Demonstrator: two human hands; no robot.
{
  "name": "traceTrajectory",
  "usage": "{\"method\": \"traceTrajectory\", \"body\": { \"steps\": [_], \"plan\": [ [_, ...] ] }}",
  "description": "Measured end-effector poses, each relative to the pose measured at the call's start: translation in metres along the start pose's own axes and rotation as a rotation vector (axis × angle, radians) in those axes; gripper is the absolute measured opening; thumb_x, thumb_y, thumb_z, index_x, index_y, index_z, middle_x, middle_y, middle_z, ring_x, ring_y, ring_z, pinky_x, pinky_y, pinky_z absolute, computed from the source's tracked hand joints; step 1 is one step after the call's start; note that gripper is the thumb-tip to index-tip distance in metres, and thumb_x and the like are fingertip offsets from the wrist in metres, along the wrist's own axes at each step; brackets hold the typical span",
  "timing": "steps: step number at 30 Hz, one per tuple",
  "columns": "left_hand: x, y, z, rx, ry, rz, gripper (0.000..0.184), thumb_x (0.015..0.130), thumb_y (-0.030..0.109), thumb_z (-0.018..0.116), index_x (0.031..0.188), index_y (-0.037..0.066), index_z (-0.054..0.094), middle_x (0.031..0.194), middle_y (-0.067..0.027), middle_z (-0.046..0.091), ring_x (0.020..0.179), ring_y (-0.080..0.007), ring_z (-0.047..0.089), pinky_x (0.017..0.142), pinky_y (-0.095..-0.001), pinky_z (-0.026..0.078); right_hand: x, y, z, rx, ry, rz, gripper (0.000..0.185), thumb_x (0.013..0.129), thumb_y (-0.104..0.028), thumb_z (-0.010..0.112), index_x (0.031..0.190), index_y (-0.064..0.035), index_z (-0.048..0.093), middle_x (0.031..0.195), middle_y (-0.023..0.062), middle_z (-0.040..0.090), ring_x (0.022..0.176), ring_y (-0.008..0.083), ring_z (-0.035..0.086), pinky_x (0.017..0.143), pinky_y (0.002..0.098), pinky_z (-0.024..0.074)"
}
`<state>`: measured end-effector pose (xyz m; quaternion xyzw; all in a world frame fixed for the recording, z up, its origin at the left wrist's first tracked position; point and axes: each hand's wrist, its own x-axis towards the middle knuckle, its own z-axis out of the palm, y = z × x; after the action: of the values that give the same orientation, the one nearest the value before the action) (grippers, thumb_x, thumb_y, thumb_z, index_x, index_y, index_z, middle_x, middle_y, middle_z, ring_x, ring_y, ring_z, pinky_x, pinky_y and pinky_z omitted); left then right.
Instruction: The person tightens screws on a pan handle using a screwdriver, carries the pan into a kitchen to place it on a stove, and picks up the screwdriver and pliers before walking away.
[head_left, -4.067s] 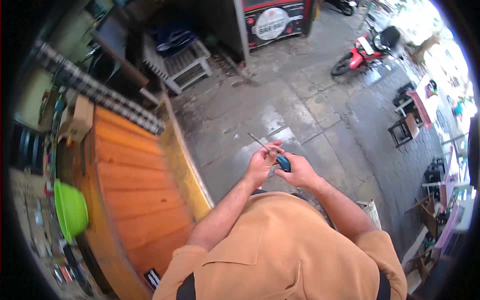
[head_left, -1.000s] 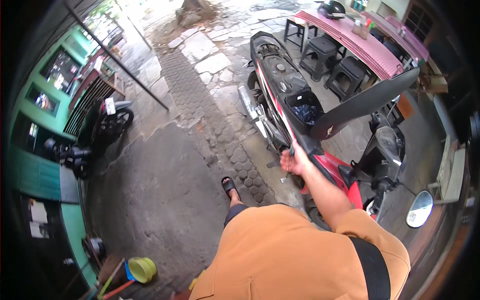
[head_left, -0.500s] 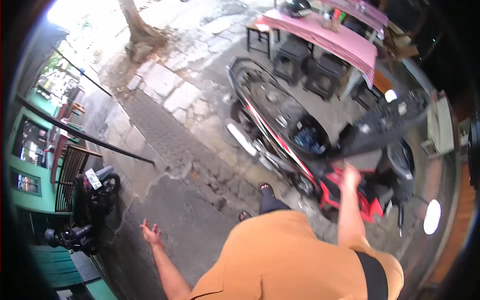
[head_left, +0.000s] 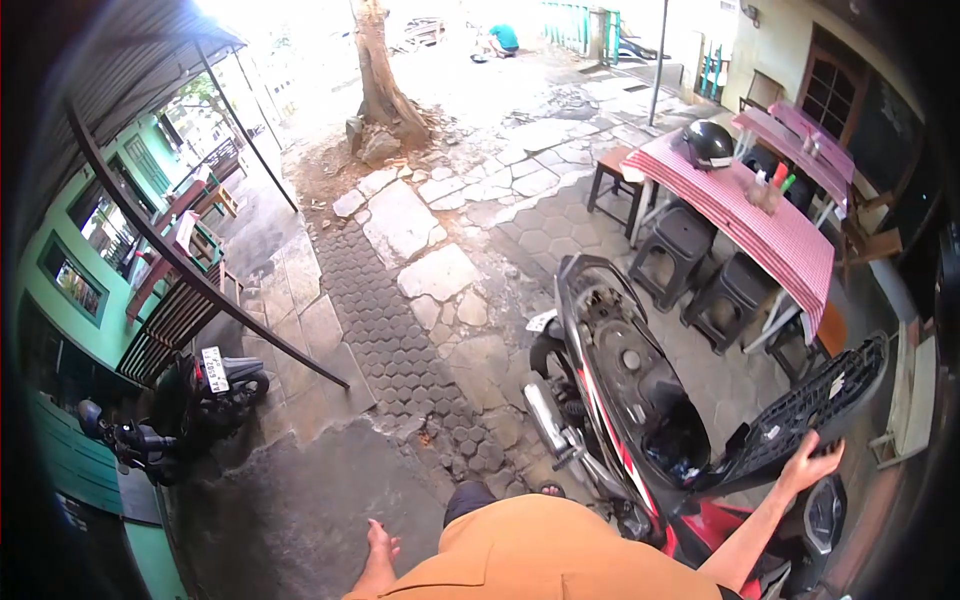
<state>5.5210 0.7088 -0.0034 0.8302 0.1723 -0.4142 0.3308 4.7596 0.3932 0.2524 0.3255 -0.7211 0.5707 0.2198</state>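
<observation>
A red and black scooter (head_left: 622, 455) stands to my right with its seat (head_left: 815, 405) tipped up, underside showing. The storage well (head_left: 675, 435) below it lies exposed, with something dark at its bottom. My right hand (head_left: 812, 465) is at the lower edge of the raised seat, fingers stretched out. Whether it touches the seat I cannot tell. My left hand (head_left: 381, 545) hangs low beside my body over the pavement, holding nothing, its fingers loosely apart.
A table with a checked cloth (head_left: 745, 215) bears a helmet (head_left: 706, 145) and bottles (head_left: 775, 190). Black stools (head_left: 672, 255) stand beside it. A parked motorbike (head_left: 215, 390), slanting pole (head_left: 190, 270) and tree (head_left: 380, 90) are further left. A person (head_left: 503, 40) crouches far off.
My right hand has moved from the scooter's red front section to the raised seat's edge. My left hand has come in closer to my body. The view has tilted up.
</observation>
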Motion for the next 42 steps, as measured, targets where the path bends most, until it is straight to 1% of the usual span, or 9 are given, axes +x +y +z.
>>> {"method": "traceTrajectory", "body": {
  "steps": [1,2,5,14,17,22,30,37,42],
  "plan": [
    [0.009,0.014,-0.001,0.026,0.019,-0.017,0.074,0.097,0.070,0.024,0.149,0.019,0.039,0.154,-0.0058,0.037,0.118,-0.0355,0.054,0.088,-0.0569,0.047,-0.009,-0.059,0.020,-0.262,-0.004,-0.365,0.067,0.089,-0.035,0.071,0.138,0.0047,0.046,0.137,0.0222,0.051,0.125,0.0364,0.049,0.108,0.0439,0.0376],
    [0.018,0.029,0.000,0.017,0.018,-0.012,0.074,0.097,0.070,0.024,0.149,0.019,0.039,0.154,-0.0058,0.037,0.118,-0.0355,0.054,0.088,-0.0569,0.047,-0.016,-0.082,0.045,-0.374,-0.016,-0.434,0.083,0.076,-0.021,0.080,0.144,0.0003,0.037,0.140,0.0216,0.046,0.129,0.0404,0.043,0.109,0.0477,0.0345],
    [0.056,0.078,0.002,0.012,0.016,0.004,0.075,0.097,0.070,0.025,0.150,0.019,0.038,0.154,-0.0045,0.036,0.117,-0.0355,0.054,0.088,-0.0569,0.046,-0.051,-0.129,0.113,-0.365,-0.080,-0.463,0.082,0.072,-0.006,0.071,0.146,-0.0025,0.035,0.137,0.0219,0.049,0.128,0.0398,0.045,0.105,0.0494,0.0376],
    [0.167,0.259,-0.020,-0.126,-0.037,0.137,0.070,0.098,0.067,0.026,0.151,0.023,0.035,0.156,-0.0006,0.034,0.122,-0.0380,0.052,0.096,-0.0587,0.041,-0.293,-0.215,0.267,-0.675,-0.808,-0.605,0.107,0.062,-0.012,0.076,0.155,-0.0242,0.023,0.147,0.0201,0.034,0.122,0.0409,0.045,0.099,0.0523,0.0401],
    [0.188,0.294,-0.059,-0.070,0.013,0.199,0.071,0.098,0.068,0.027,0.151,0.023,0.036,0.154,-0.0005,0.038,0.121,-0.0375,0.052,0.095,-0.0585,0.042,-0.351,-0.220,0.295,-0.806,-0.996,-0.390,0.109,0.066,-0.015,0.077,0.156,-0.0260,0.016,0.150,0.0202,0.030,0.126,0.0405,0.043,0.101,0.0541,0.0389],
    [0.229,0.331,-0.093,-0.251,0.167,0.040,0.073,0.097,0.069,0.025,0.149,0.020,0.039,0.151,-0.0050,0.040,0.118,-0.0380,0.054,0.093,-0.0587,0.043,-0.376,-0.228,0.358,-0.530,-0.874,-0.126,0.088,0.079,-0.013,0.068,0.153,-0.0187,0.022,0.144,0.0262,0.036,0.120,0.0460,0.050,0.097,0.0537,0.0470],
    [0.283,0.428,0.000,-0.275,0.103,-0.127,0.071,0.098,0.068,0.027,0.146,0.017,0.043,0.153,-0.0112,0.037,0.120,-0.0397,0.054,0.089,-0.0592,0.047,-0.378,-0.285,0.529,-0.839,-0.697,0.309,0.072,0.089,-0.028,0.060,0.151,-0.0166,0.025,0.140,0.0264,0.040,0.114,0.0444,0.059,0.089,0.0572,0.0501],
    [0.317,0.583,0.055,-0.206,-0.003,-0.123,0.070,0.100,0.065,0.027,0.147,0.016,0.042,0.155,-0.0104,0.035,0.119,-0.0368,0.056,0.091,-0.0553,0.048,-0.507,-0.496,0.778,-0.198,-0.697,-0.417,0.060,0.073,-0.014,0.063,0.127,0.0059,0.049,0.111,0.0292,0.060,0.107,0.0472,0.055,0.095,0.0518,0.0449],
    [0.365,0.665,0.046,-0.309,0.019,0.083,0.070,0.099,0.067,0.028,0.146,0.017,0.042,0.152,-0.0079,0.040,0.118,-0.0368,0.057,0.092,-0.0535,0.047,-0.694,-0.756,0.895,0.338,-1.224,-0.722,0.068,0.075,-0.014,0.067,0.137,-0.0006,0.042,0.126,0.0237,0.050,0.121,0.0423,0.046,0.106,0.0474,0.0391]
  ]
}}
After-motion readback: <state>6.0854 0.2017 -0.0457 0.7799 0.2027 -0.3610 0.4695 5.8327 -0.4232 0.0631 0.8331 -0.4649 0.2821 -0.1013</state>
